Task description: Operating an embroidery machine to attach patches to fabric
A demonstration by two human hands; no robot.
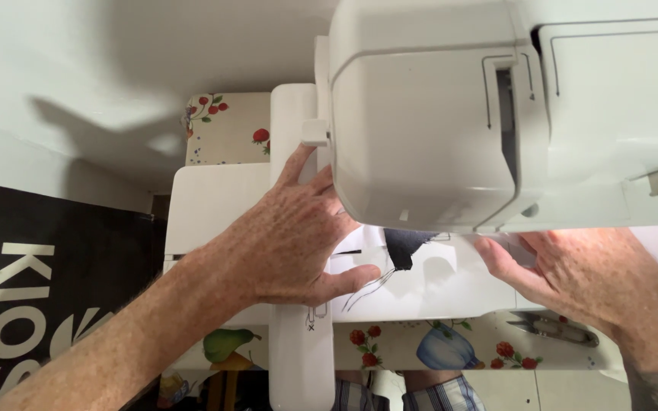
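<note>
A white sewing machine [436, 114] fills the upper right, its head hanging over the bed [436, 289]. A small piece of dark fabric [407, 245] lies under the head, with loose threads [371, 288] trailing toward me. My left hand [291, 236] lies flat on the bed left of the fabric, fingers spread and reaching under the head, thumb near the threads. On the right side of the fabric, my right hand [580, 274] rests on the bed with its thumb stretched toward the fabric. The needle area is hidden by the head.
The machine stands on a table covered with a fruit-and-flower patterned cloth [390, 346]. Small thread snips [554, 329] lie on the cloth below my right hand. A black panel with white print [47, 289] stands at the left. A white extension arm [298, 358] runs toward me.
</note>
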